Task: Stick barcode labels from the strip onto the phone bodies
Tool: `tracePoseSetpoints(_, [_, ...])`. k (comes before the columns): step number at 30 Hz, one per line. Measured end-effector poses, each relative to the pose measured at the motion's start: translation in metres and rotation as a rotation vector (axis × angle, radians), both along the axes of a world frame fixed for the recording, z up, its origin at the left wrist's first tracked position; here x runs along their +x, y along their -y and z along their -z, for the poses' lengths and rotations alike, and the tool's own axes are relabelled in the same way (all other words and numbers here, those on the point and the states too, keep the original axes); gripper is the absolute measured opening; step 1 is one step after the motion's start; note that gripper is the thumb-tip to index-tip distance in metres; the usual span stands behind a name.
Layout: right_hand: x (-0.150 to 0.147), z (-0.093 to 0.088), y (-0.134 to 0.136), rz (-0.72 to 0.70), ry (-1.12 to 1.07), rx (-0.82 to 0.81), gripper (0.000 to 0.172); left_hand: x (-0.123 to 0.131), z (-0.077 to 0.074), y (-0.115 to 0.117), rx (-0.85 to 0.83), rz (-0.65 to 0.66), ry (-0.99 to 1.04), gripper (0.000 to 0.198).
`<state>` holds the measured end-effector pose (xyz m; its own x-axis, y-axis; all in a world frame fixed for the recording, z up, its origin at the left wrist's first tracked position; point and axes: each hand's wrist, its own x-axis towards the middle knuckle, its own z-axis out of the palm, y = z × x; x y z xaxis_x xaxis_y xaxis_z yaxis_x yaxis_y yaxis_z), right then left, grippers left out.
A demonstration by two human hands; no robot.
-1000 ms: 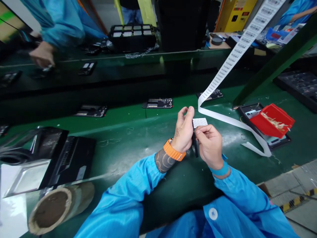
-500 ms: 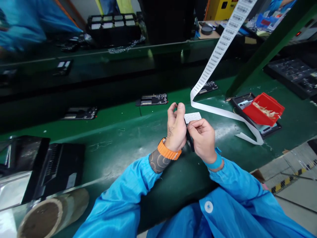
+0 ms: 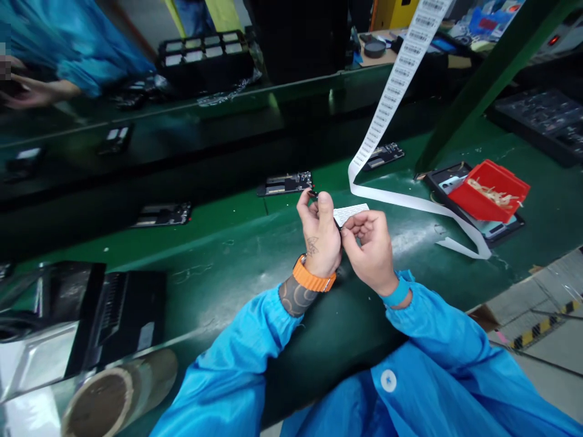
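What the left hand [image 3: 319, 233] grips is mostly hidden. Only a small dark piece [image 3: 312, 193] peeks out at its curled fingertips, too small to name. The right hand [image 3: 371, 249] pinches the near edge of a white label [image 3: 350, 213] between thumb and forefinger, and the print on it is unreadable. The two hands are pressed close together above the green desk [image 3: 237, 255], with the label at their far side, just right of the left thumb. A long label strip [image 3: 396, 85] hangs down from beyond the top edge and trails right past a red bin [image 3: 489, 191]. A circuit board [image 3: 286, 182] lies just beyond the hands. At far left, a co-worker's hand [image 3: 31, 94] is blurred.
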<state>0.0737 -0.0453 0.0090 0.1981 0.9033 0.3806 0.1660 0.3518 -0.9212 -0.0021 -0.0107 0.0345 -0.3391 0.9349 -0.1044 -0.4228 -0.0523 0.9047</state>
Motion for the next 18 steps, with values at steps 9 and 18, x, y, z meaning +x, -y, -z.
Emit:
tracePoseSetpoints(9, [0.011,-0.007,0.009,0.118,0.323,0.26,0.015,-0.003,-0.004,-0.003,-0.021,-0.01,0.12,0.055])
tracePoseSetpoints(18, [0.018,-0.016,0.006,0.001,0.337,0.077,0.008,-0.008,-0.001,0.003,0.111,0.12,0.14,0.057])
